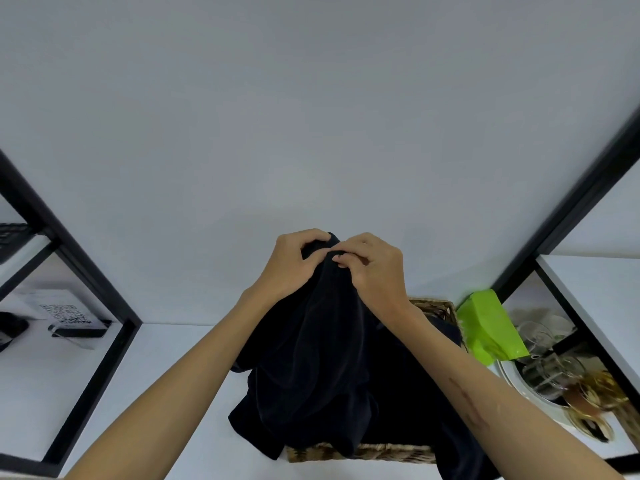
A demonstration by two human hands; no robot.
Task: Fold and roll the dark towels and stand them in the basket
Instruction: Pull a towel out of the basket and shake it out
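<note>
A bright green packet (488, 327) leans at the right of the white bench (166, 386), beside a white plate (519, 382) holding glassware (550, 358). On the left, a QR-code card (65, 311) stands behind a black frame (86, 278).

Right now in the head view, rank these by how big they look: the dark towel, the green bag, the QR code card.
1. Dark towel, held up by both hands, fills the most.
2. Green bag.
3. QR code card, smallest, though it sits farther off, so true size is unsure.

Both arms extended forward, left hand (294, 263) and right hand (372, 268) raised together, fingers curled, pinching.
</note>
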